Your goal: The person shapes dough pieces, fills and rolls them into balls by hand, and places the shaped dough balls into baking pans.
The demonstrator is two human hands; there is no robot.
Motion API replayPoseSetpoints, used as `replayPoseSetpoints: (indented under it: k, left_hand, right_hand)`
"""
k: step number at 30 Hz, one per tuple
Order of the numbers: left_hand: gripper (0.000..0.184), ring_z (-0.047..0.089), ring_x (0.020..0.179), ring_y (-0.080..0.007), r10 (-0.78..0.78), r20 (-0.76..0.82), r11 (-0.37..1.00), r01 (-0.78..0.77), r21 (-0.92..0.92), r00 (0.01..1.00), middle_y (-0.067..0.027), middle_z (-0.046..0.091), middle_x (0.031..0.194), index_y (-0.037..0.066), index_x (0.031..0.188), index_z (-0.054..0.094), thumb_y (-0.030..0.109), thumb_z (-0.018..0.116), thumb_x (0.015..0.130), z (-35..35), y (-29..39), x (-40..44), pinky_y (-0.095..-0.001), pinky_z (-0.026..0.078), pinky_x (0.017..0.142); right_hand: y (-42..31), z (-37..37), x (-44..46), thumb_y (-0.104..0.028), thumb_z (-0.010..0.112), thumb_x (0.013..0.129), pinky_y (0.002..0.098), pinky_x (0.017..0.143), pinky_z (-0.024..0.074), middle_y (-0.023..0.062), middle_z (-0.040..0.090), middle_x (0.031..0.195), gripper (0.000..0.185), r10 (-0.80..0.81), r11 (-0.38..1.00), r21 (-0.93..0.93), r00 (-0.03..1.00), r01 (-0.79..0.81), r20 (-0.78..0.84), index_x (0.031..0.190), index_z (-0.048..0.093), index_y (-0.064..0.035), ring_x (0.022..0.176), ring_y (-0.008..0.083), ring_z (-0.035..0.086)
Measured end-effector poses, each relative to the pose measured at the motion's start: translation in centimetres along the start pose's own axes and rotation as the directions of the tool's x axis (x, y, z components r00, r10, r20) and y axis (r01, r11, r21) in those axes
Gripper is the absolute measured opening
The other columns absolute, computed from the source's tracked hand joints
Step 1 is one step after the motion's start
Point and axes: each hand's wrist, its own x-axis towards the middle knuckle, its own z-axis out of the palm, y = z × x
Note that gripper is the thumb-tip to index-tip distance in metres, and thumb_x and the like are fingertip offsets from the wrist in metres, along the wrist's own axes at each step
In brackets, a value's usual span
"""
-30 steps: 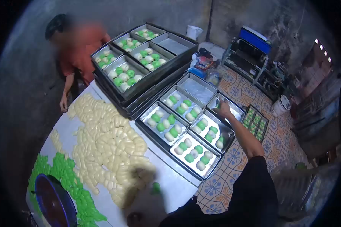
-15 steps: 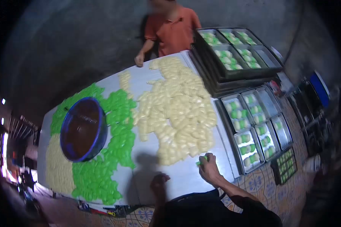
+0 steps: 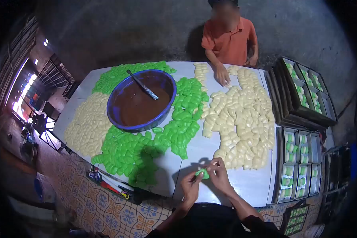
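Over the front edge of the table, a small piece of green dough (image 3: 204,174) is pinched between my two hands. My left hand (image 3: 190,188) grips it from the left with closed fingers. From the other side, my right hand (image 3: 219,175) has its fingers bent and pressed together on it; the fingertips partly hide the piece. Just beyond my right hand lies a wide spread of cream dough pieces (image 3: 242,127). Green dough pieces (image 3: 127,152) cover the table to the left, around a blue basin (image 3: 112,121) of brown filling (image 3: 137,105) with a spatula (image 3: 144,87) resting across it.
Across the table (image 3: 186,178) a person in an orange shirt (image 3: 234,41) reaches a hand (image 3: 223,76) toward the cream dough. Stacked trays (image 3: 301,113) stand at the right, with tins (image 3: 290,158) of green and white dough nearer. Another cream dough patch (image 3: 87,123) lies far left.
My view has swung left. My left hand has risen to meet my right hand at the green dough piece. The person opposite has reached onto the table.
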Motion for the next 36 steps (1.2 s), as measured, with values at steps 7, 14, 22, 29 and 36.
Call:
replayPoseSetpoints:
  k: [7, 14, 22, 29, 36]
  left_hand:
    - [0.03, 0.056, 0.101, -0.0173, -0.376, 0.425, 0.378, 0.555, -0.741, 0.823, -0.0062, 0.058, 0.111, 0.007, 0.115, 0.054, 0.027, 0.054, 0.091, -2.0, 2.1, 2.4, -0.0327, 0.046, 0.087]
    - [0.1, 0.05, 0.115, -0.029, -0.027, 0.528, 0.747, 0.368, -0.553, 0.849, -0.0217, 0.051, 0.124, -0.009, 0.13, 0.039, 0.076, 0.049, 0.076, -5.8, 7.9, 19.8, -0.0427, 0.039, 0.098]
    - [0.075, 0.058, 0.099, -0.0419, -0.09, 0.094, 0.491, -0.038, 0.87, 0.992, -0.025, 0.063, 0.102, -0.002, 0.104, 0.061, 0.063, 0.026, 0.093, -10.2, 10.4, 38.0, -0.05, 0.041, 0.086]
    - [0.088, 0.06, 0.074, -0.0266, 0.213, 0.056, 0.61, -0.178, 0.772, 0.975, -0.0094, 0.066, 0.075, -0.002, 0.088, 0.063, 0.067, 0.009, 0.092, -7.7, 10.9, 27.4, -0.0422, 0.044, 0.074]
    - [0.096, 0.032, 0.134, -0.0308, -0.383, 0.267, 0.901, 0.421, -0.101, 0.884, -0.019, 0.028, 0.148, -0.007, 0.143, 0.021, 0.072, 0.019, 0.089, -2.0, 5.5, 9.8, -0.0445, 0.022, 0.111]
  right_hand:
    - [-1.5, 3.4, 3.6, -0.029, 0.067, 0.084, 0.0423, 0.1, 0.0346, 0.0132, 0.046, 0.127, 0.043, -0.297, 0.955, 0.078, 0.926, 0.287, 0.233, 0.12, 0.056, -0.0096, 0.125, 0.0293, 0.035]
    - [1.3, 3.0, 7.5, -0.071, 0.07, 0.062, 0.0465, 0.09, 0.0405, 0.0097, 0.021, 0.147, 0.125, -0.009, 0.781, 0.584, 0.932, -0.22, 0.363, 0.148, -0.01, -0.0286, 0.124, 0.0245, 0.036]
    - [3.9, 3.4, 6.7, -0.045, 0.072, 0.078, 0.03, 0.083, 0.0462, 0.0077, 0.031, 0.141, 0.099, 0.073, 0.736, 0.654, 0.98, -0.177, 0.184, 0.15, 0.008, -0.0214, 0.112, 0.0176, 0.043]
    - [4.2, 4.2, 6.5, -0.02, 0.062, 0.09, 0.0287, 0.082, 0.0482, 0.0106, 0.046, 0.131, 0.073, 0.261, 0.527, 0.793, 0.946, -0.305, 0.19, 0.147, 0.018, -0.0082, 0.108, 0.0155, 0.049]
    - [4.6, 5.4, 4.2, -0.018, 0.058, 0.092, 0.032, 0.082, 0.0418, 0.0085, 0.055, 0.114, 0.038, 0.582, 0.469, 0.742, 0.799, -0.478, 0.147, 0.125, 0.052, 0.0009, 0.092, 0.0159, 0.051]
